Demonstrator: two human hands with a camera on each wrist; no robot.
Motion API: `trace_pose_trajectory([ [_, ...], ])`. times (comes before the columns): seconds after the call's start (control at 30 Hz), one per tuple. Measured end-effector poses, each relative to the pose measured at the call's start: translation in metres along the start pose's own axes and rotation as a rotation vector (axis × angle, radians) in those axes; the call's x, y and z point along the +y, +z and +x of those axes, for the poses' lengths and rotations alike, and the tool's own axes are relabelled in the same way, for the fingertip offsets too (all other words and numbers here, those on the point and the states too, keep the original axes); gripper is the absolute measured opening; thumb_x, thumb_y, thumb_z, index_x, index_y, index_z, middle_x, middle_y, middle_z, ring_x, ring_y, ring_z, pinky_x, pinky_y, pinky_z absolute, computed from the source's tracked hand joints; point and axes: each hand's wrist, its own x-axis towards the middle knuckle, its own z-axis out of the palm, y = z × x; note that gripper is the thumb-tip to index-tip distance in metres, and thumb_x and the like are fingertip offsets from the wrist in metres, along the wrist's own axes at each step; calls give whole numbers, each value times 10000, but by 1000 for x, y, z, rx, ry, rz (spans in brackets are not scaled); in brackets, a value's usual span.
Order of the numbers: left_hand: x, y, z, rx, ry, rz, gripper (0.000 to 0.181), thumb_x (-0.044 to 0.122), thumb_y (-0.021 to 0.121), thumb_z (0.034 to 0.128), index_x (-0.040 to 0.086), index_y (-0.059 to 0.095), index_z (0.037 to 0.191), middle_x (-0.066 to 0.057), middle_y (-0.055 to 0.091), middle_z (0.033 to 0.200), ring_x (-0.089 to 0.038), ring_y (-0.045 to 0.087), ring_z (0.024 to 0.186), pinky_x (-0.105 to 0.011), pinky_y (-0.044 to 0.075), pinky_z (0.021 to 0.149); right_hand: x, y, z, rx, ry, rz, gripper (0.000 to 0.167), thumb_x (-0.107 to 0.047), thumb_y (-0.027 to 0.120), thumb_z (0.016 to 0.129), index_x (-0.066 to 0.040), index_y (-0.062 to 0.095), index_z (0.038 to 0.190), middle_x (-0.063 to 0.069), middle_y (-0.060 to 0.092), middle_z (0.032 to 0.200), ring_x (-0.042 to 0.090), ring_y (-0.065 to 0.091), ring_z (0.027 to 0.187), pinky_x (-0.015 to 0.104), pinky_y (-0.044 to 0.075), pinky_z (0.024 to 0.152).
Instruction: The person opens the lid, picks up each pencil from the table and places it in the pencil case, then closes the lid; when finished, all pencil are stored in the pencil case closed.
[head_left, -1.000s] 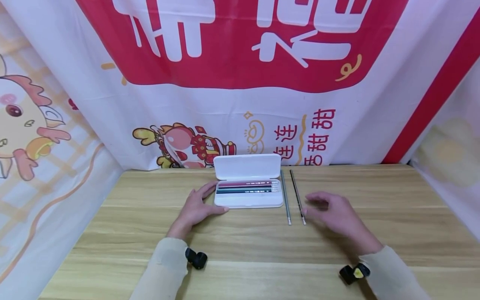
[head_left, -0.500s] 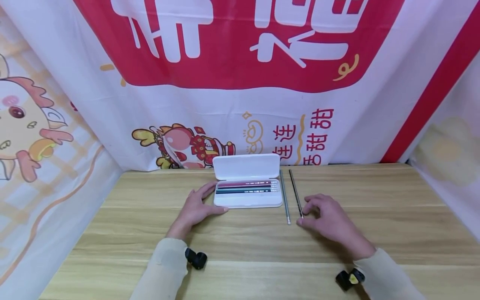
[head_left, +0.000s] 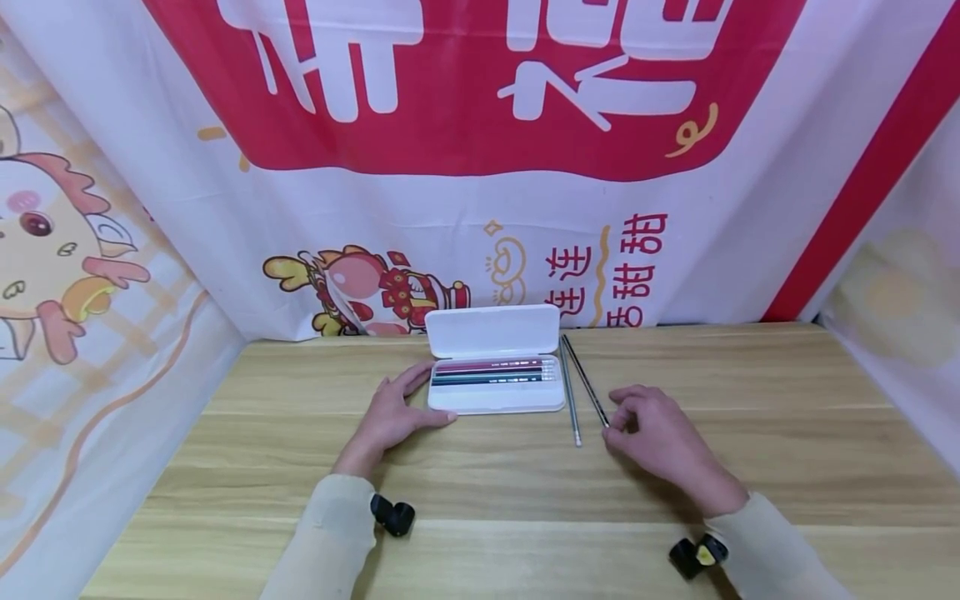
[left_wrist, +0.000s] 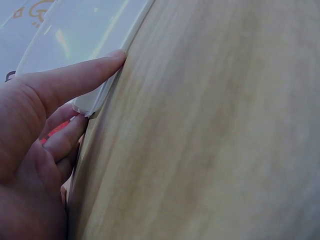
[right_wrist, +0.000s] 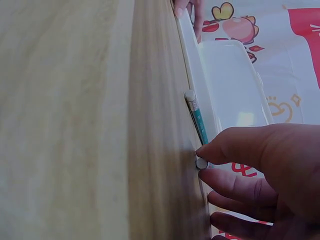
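A white pencil case (head_left: 497,400) lies with its lid raised, several pencils (head_left: 491,372) inside along the back of its tray. My left hand (head_left: 393,417) holds the case's left end, thumb along the front edge and fingers at the side. In the left wrist view, that thumb (left_wrist: 80,80) touches the case's edge. To the right, my right hand (head_left: 660,437) pinches a dark pencil (head_left: 587,382) near its eraser end, between thumb and index finger. A teal pencil (head_left: 572,400) lies between it and the case. In the right wrist view, the teal pencil's eraser (right_wrist: 190,95) shows beside the case.
The wooden table (head_left: 480,500) extends in front of both hands. A printed cloth backdrop (head_left: 465,200) hangs directly behind the case, and patterned cloth (head_left: 82,375) rises at the left.
My right hand came to the dark pencil and pinched its eraser end. The pencil has since turned, its far tip swinging left to the teal pencil's tip. My left hand stayed put.
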Motion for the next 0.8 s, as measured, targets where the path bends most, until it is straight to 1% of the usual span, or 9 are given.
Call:
trace_pose_trajectory([
  [0.23,0,0,2,1,3,-1,940,396,945,824,325,467,1630,6,448,1720,-338,100,1704,-592,-76,1382,-2,0,1,-5,22,-22,160,-126,813,864,-182,720,747,219,655,1475,481,524,1435,676,428,1217],
  [0.4,-1,0,2,3,-4,5,932,404,940,829,334,467,1629,4,440,1725,-353,83,1704,-623,-65,1376,-1,0,0,2,34,-7,128,-122,814,850,-166,731,764,214,655,1476,487,530,1431,676,439,1207],
  [0.53,0,0,0,4,-3,3,932,403,941,827,333,470,1628,1,439,1726,-369,67,1704,-648,-59,1368,2,-2,-1,14,54,24,96,-124,807,871,-146,748,799,206,665,1460,479,563,1396,658,493,1161],
  [0.6,0,0,0,5,-2,4,930,398,941,827,332,471,1627,1,440,1725,-370,68,1703,-650,-57,1368,3,-3,-1,25,60,39,80,-130,801,891,-133,755,825,201,684,1426,452,611,1336,609,556,1100],
  [0.67,0,0,0,4,-1,3,929,395,941,827,330,473,1627,-1,443,1723,-374,70,1702,-653,-56,1367,5,-4,-1,35,62,55,61,-136,795,910,-114,760,866,196,714,1351,397,668,1209,519,624,982],
  [0.7,0,0,0,4,-2,2,928,394,942,827,331,473,1626,-1,443,1722,-374,68,1703,-654,-55,1366,5,-5,-2,38,64,64,54,-139,792,918,-103,760,894,189,729,1296,363,682,1136,466,639,915],
  [0.8,0,0,0,6,-5,1,928,399,943,824,336,476,1623,0,444,1722,-376,67,1703,-658,-51,1366,7,-9,-3,40,67,87,75,-141,772,936,-79,747,971,140,742,1119,258,653,958,330,597,757],
])
